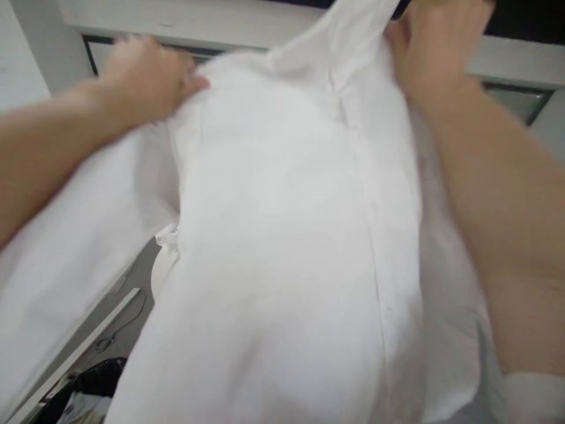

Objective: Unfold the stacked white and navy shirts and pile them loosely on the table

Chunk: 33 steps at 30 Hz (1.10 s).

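A white button-up shirt [273, 212] hangs spread out in front of me and fills most of the view. At its shoulder seam, upper left, my left hand [150, 76] pinches the cloth, and one sleeve drops below that arm. My right hand [432, 47] grips the shirt near the collar at the upper right; its fingers are partly hidden and cut off by the top edge. The button placket runs down the right side of the shirt front. Both hands are slightly blurred.
Behind the shirt is a pale wall [176, 20] with dark-framed panels. At lower left, a white strip [88, 347], a dark cable [106, 343] and a black bag [103, 374] with things in it show against the grey floor. A white rounded object [162, 268] peeks out beside the shirt.
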### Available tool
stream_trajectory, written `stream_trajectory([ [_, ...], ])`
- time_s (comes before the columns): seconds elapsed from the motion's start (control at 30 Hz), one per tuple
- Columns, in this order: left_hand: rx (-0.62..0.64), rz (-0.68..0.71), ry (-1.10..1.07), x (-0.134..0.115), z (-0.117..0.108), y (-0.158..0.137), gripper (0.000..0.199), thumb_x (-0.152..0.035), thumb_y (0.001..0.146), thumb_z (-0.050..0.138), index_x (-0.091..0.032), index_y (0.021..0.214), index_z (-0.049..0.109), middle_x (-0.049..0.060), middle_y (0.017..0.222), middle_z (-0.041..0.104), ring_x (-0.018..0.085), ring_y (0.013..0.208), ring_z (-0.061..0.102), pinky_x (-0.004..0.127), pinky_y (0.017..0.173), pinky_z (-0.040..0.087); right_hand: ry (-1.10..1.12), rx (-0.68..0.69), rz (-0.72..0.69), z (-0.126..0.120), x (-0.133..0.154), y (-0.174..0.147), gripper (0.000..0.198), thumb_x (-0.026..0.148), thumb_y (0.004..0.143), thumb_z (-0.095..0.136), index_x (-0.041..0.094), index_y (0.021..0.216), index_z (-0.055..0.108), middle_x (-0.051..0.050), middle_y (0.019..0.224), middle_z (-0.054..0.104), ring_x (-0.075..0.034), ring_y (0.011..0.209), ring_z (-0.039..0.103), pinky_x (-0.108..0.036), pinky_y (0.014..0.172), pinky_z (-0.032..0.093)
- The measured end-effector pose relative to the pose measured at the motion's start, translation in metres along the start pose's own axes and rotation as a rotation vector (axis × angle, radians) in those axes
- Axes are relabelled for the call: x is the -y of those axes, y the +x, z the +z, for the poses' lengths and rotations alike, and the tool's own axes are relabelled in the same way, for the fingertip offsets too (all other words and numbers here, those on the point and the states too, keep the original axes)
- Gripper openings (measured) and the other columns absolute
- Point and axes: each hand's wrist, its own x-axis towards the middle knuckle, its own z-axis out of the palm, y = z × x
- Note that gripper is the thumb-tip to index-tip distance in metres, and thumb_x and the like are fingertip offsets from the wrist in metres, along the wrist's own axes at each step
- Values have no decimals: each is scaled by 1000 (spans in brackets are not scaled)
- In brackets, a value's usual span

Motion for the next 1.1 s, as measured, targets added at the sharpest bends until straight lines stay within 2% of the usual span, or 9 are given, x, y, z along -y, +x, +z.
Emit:
stream_trajectory([
  [0.07,298,134,172,-18,39,-35,58,-51,102,40,4,106,59,4,89,57,49,122,52,63,88,36,91,-73,135,34,38,-13,86,51,102,-2,-6,117,60,-21,120,60,-32,114,59,-47,88,43],
  [0.13,510,169,250,-30,91,-75,44,-42,105,45,-1,115,58,11,94,65,38,112,63,54,91,43,214,63,152,88,83,-35,65,44,108,18,0,116,65,-21,116,63,-26,109,63,-40,89,45],
  [0.3,703,146,254,-44,217,-171,25,-21,97,54,-8,117,62,22,105,68,35,102,66,45,87,47,382,648,253,240,189,-117,39,37,103,44,12,123,66,-21,127,61,-32,119,57,-42,96,43],
  [0.4,700,185,199,-64,257,-209,31,-13,95,48,-13,123,62,24,133,57,37,122,55,49,97,42,427,750,213,287,233,-165,41,39,99,50,14,129,61,-20,132,58,-33,122,54,-45,98,42],
  [0.57,689,409,-160,-108,280,-253,36,-18,99,40,-18,130,59,14,131,61,28,121,55,42,103,41,611,763,130,307,271,-207,39,38,102,39,19,130,59,-14,133,59,-25,121,55,-37,103,40],
  [0.67,763,317,-260,-113,290,-278,40,-40,101,43,-20,133,57,12,130,63,28,122,56,43,106,41,789,772,48,305,287,-215,50,50,103,34,22,140,53,-11,145,51,-23,133,47,-36,112,33],
  [0.83,899,189,-294,-97,302,-303,59,-58,99,38,-23,146,47,10,154,44,34,144,35,50,117,30,753,968,73,305,310,-214,77,80,91,23,42,157,24,-2,167,16,-40,151,13,-63,118,11],
  [0.93,958,142,-269,-93,295,-303,67,-62,97,40,-21,150,43,12,157,39,36,147,30,50,119,26,732,1070,51,314,320,-205,78,83,88,20,45,157,21,1,168,10,-42,152,4,-66,117,5],
  [1.1,1045,94,-217,-93,278,-305,73,-73,93,35,-31,153,39,9,162,32,45,147,26,64,115,20,787,1057,7,324,329,-187,76,78,93,21,40,158,21,-3,168,9,-41,152,4,-64,118,5],
])
